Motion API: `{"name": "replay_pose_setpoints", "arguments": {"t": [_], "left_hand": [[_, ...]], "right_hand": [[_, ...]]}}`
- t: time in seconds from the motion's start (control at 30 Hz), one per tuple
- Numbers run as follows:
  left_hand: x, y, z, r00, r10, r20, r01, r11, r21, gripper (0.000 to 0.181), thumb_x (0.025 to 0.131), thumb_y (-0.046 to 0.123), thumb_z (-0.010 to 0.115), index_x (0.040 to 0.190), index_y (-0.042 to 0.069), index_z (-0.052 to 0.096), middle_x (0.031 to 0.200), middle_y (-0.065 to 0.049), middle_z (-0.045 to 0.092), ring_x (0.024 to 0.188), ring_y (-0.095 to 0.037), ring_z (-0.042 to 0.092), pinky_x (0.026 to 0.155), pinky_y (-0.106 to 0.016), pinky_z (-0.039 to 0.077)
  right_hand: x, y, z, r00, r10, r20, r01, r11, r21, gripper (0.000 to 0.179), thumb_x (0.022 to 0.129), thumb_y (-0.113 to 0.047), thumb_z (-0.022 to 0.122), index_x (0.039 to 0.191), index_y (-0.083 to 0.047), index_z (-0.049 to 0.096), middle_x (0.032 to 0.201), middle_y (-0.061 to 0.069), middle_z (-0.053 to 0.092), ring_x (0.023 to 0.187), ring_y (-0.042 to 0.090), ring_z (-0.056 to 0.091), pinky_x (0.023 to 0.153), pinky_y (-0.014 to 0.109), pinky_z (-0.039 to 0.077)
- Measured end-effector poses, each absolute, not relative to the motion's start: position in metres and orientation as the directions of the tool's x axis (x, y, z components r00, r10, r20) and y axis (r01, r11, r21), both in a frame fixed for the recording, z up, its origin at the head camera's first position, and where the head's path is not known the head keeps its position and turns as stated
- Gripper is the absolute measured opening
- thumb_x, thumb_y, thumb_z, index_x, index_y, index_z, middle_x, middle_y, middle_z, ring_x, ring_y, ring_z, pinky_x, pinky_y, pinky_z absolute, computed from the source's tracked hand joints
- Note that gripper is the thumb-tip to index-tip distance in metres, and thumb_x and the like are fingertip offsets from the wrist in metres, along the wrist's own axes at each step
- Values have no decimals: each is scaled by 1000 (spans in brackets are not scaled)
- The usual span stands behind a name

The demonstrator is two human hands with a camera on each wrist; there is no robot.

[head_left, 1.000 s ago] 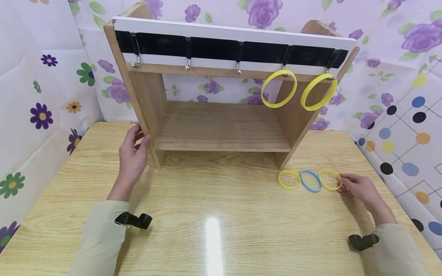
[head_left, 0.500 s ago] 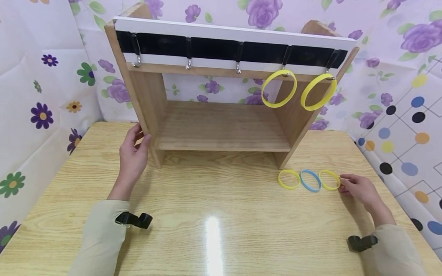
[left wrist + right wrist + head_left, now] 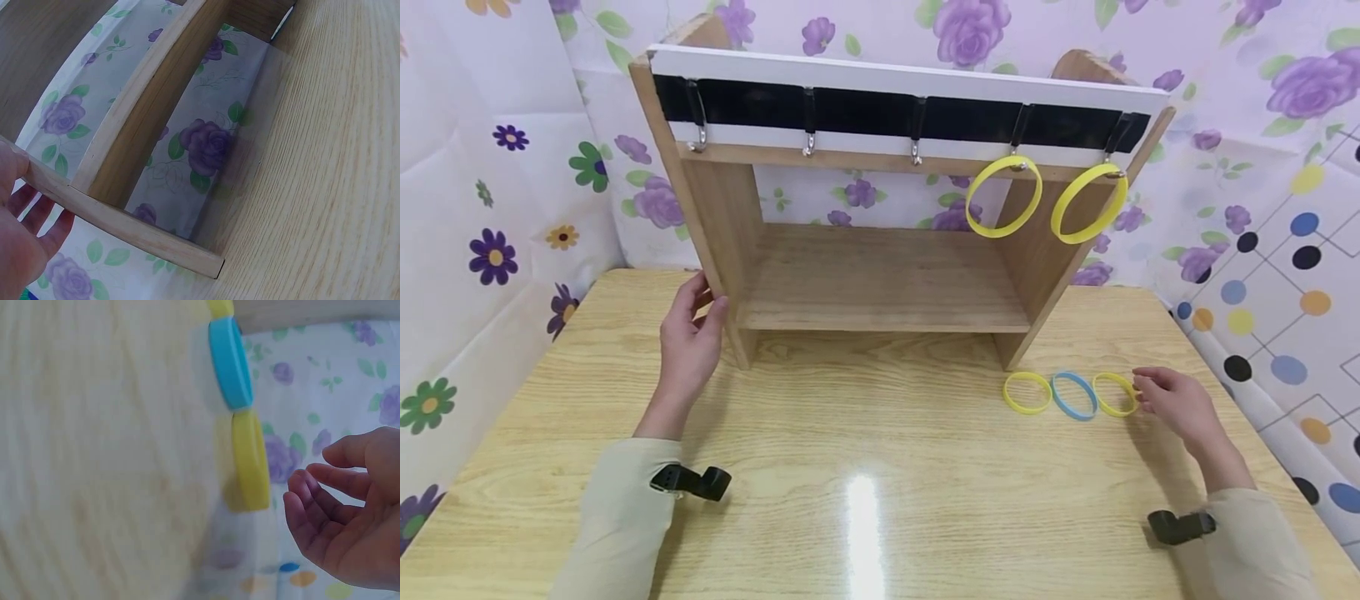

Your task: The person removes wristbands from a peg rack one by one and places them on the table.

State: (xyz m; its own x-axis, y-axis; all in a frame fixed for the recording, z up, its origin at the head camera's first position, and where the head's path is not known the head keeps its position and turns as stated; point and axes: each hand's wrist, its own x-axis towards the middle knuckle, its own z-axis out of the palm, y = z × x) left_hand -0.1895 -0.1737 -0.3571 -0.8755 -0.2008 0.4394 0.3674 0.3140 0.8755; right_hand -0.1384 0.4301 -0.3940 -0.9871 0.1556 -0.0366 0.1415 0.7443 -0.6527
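Note:
A wooden shelf stands on the table, and my left hand holds the front edge of its left side panel. The thumb lies on one side of the panel, the fingers on the other. Just right of a yellow wristband, my right hand hovers with loosely bent fingers and nothing between them. In the right wrist view a gap separates the fingertips from that yellow wristband. To its left lie a blue wristband and another yellow wristband, in a row.
Across the shelf's top runs a white and black rail with several metal hooks. Two yellow wristbands hang from the two rightmost hooks. Flowered cloth covers the wall behind the wooden table.
My right hand has let go of the rightmost yellow wristband on the table and risen slightly. The left hand keeps its place on the panel.

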Motion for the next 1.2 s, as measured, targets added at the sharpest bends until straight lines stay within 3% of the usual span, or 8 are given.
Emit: {"name": "replay_pose_setpoints", "arguments": {"t": [0.3,0.67,0.93,1.2], "left_hand": [[-191,-174,-358,-875,-202,440,366,319,874,41,98,4,53,139,0,47,131,-16,55,117,-25,51,86,-22,44],[-188,-173,-358,-871,-209,446,374,307,875,39,98,3,53,137,-2,49,129,-15,57,116,-23,52,87,-21,44],[-189,-173,-358,-870,-207,448,377,310,873,39,98,4,53,136,-2,49,129,-15,57,116,-23,52,87,-22,44],[-188,-174,-358,-875,-204,439,368,311,877,40,99,5,53,139,0,48,130,-15,55,117,-23,51,87,-23,44]], "right_hand": [[-139,398,-374,-992,100,73,20,708,-706,44,103,-22,45,127,15,52,114,34,58,78,-5,57,67,21,55],[-139,344,-341,-991,-7,135,-104,684,-722,40,103,-21,48,128,9,55,114,27,61,85,1,60,69,15,52],[-139,307,-314,-984,-97,151,-178,633,-754,40,102,-28,50,127,3,56,116,20,63,93,6,64,74,19,54],[-147,275,-287,-964,-164,208,-265,544,-796,38,102,-24,50,127,5,56,117,21,62,99,12,63,78,23,54]]}}
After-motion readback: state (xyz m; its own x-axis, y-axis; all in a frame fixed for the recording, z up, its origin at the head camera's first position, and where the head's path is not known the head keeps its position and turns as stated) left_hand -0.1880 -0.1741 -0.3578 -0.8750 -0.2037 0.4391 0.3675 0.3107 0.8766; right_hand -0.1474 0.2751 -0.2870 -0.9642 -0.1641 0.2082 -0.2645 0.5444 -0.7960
